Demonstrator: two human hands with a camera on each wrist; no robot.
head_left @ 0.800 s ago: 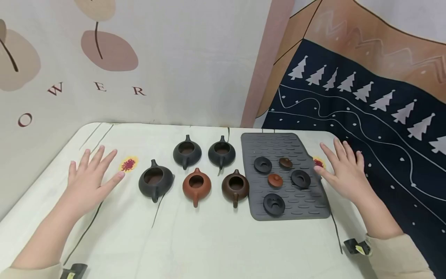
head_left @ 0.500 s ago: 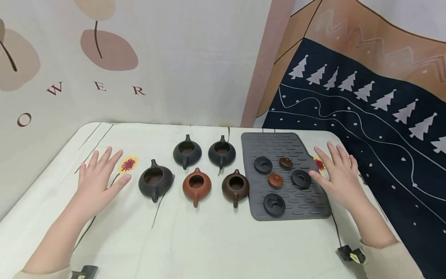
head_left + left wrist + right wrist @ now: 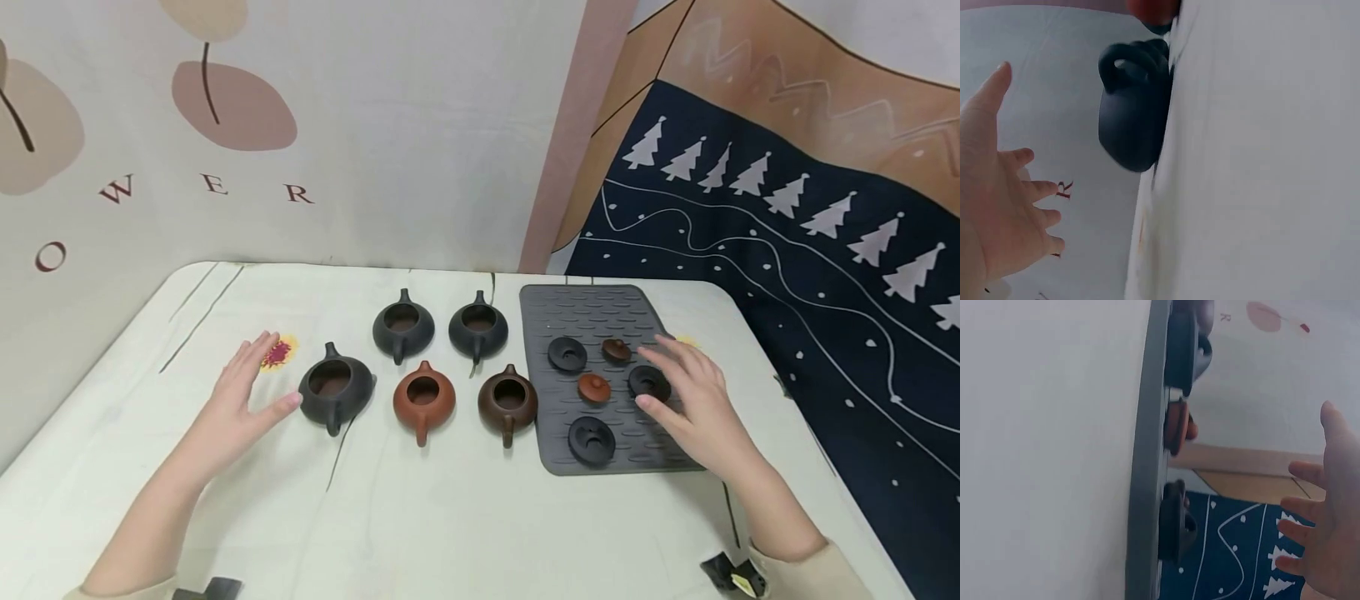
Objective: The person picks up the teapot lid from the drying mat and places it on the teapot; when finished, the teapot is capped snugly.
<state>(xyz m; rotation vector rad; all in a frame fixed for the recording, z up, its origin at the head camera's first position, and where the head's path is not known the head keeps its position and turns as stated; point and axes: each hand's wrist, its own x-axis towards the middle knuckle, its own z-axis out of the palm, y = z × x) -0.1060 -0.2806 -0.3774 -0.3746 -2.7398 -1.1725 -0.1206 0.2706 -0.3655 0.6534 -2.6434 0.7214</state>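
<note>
My left hand [image 3: 238,408] hovers just left of the large black teapot [image 3: 331,395], fingers extended and holding nothing; in the left wrist view that teapot [image 3: 1134,109] stands beyond the spread fingers. My right hand [image 3: 697,408] is above the right part of the grey mat [image 3: 558,317], fingers apart, near a black lid [image 3: 648,384] that it partly covers. Also on the mat lie a black lid [image 3: 567,355], a dark brown lid [image 3: 617,351], a reddish lid [image 3: 594,388] and another black lid [image 3: 591,441]. The teapots have no lids on them.
Two black teapots, one left [image 3: 402,327] and one right [image 3: 478,328], stand in the back row. In front of them are a reddish teapot [image 3: 423,400] and a dark brown teapot [image 3: 507,402], the latter close to the mat. Printed cloth [image 3: 420,150] hangs behind the table.
Both hands have moved inward: the left one rightward toward the large black teapot, the right one leftward over the mat. Teapots and lids have stayed in place.
</note>
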